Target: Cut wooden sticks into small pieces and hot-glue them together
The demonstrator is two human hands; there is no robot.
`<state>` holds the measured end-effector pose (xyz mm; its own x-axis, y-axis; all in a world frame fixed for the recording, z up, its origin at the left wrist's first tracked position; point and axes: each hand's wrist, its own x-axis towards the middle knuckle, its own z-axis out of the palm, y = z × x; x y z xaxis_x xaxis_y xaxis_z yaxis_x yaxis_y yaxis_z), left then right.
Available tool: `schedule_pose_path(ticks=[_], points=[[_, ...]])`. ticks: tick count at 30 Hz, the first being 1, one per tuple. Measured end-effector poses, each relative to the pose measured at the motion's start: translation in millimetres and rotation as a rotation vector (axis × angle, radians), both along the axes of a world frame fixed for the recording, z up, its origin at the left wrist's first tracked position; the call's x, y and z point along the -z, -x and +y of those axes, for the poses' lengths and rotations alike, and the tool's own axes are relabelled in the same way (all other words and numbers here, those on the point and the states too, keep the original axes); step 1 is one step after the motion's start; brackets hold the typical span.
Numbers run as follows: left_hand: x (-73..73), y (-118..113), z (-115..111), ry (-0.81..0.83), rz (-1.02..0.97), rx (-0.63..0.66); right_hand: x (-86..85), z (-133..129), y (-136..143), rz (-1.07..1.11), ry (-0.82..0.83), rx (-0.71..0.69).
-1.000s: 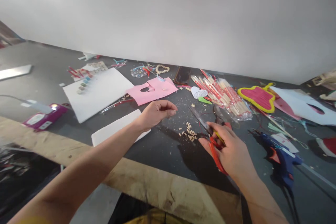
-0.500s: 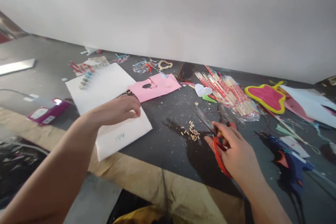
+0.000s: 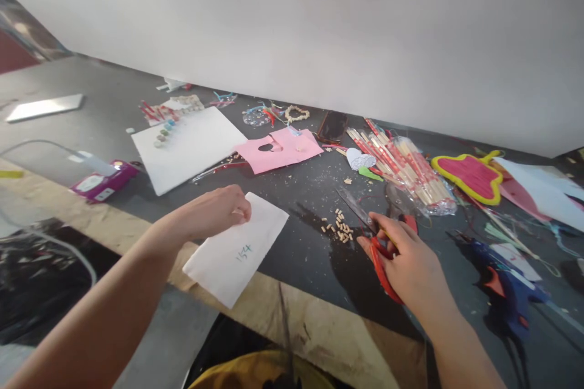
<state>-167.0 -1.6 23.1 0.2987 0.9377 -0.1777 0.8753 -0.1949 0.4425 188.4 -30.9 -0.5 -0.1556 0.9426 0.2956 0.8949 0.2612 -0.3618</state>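
My left hand [image 3: 223, 211] is closed, its fingers curled at the upper left edge of a white paper piece [image 3: 260, 243] marked "154" in green. The fingers hide the exact spot of the grip. The paper tilts past the front edge of the dark tabletop. My right hand [image 3: 404, 255] holds scissors [image 3: 381, 270] by their red handles, with the blades pointing away to the upper left. Just left of the scissors lies a small heap of short cut wooden bits [image 3: 340, 228]. A larger white board [image 3: 191, 146] lies beyond my left hand, carrying a row of small coloured pieces [image 3: 164, 132].
Pink paper with a hole [image 3: 287, 149] lies mid-table. Wrapped chopsticks [image 3: 410, 170], a phone [image 3: 333, 126] and a white paper heart [image 3: 360, 159] sit behind. At right are a blue glue gun [image 3: 502, 279] and a pink-and-yellow shape [image 3: 469, 176]; a purple power socket block [image 3: 104, 182] is at left.
The marked paper has moved right with my left hand, turned, and come away from the white board. My right hand still holds the scissors in about the same spot. The view has shifted slightly.
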Motion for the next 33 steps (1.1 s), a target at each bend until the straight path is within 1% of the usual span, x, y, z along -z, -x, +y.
schedule_pose_path(ticks=[1, 2, 3, 4, 6, 8, 10, 12, 14, 17, 21, 23, 28, 33], points=[[-4.4, -7.1, 0.3, 0.014, 0.020, 0.033, -0.7, -0.3, 0.6, 0.000, 0.007, -0.002], [-8.7, -16.6, 1.4, -0.017, 0.000, 0.042, -1.8, -0.8, 1.2, 0.006, 0.010, -0.006], [-12.3, -28.6, 3.1, -0.060, -0.069, 0.047, -3.1, -1.5, 1.8, 0.017, 0.010, -0.015], [-14.3, -42.6, 5.2, -0.080, -0.187, 0.062, -4.7, -2.4, 2.2, 0.031, 0.007, -0.025], [-11.8, -73.6, 9.5, 0.007, -0.500, 0.034, -7.8, -4.5, 2.3, 0.059, 0.004, -0.043], [-0.9, -102.7, 13.2, 0.176, -0.807, -0.041, -10.4, -6.4, 1.7, 0.066, 0.015, -0.055], [14.1, -123.6, 16.5, 0.282, -1.097, -0.111, -11.7, -7.8, 1.0, 0.054, 0.024, -0.054], [27.4, -133.8, 19.1, 0.345, -1.304, -0.177, -11.4, -8.7, 1.0, 0.035, 0.026, -0.053], [35.2, -135.4, 20.8, 0.395, -1.406, -0.230, -9.8, -9.3, 1.9, -0.003, 0.026, -0.055], [37.2, -131.3, 21.1, 0.423, -1.489, -0.253, -6.1, -10.4, 4.3, -0.094, 0.010, -0.088], [35.0, -127.8, 18.9, 0.443, -1.555, -0.215, -1.8, -11.2, 7.7, -0.152, -0.042, -0.124], [34.6, -127.3, 18.3, 0.456, -1.545, -0.209, -0.4, -10.7, 8.6, -0.154, -0.054, -0.132], [31.7, -126.0, 18.6, 0.486, -1.501, -0.247, 2.2, -9.2, 8.2, -0.156, -0.081, -0.153], [26.6, -126.3, 17.3, 0.494, -1.390, -0.269, 2.1, -11.1, 8.7, -0.147, -0.060, -0.155]])
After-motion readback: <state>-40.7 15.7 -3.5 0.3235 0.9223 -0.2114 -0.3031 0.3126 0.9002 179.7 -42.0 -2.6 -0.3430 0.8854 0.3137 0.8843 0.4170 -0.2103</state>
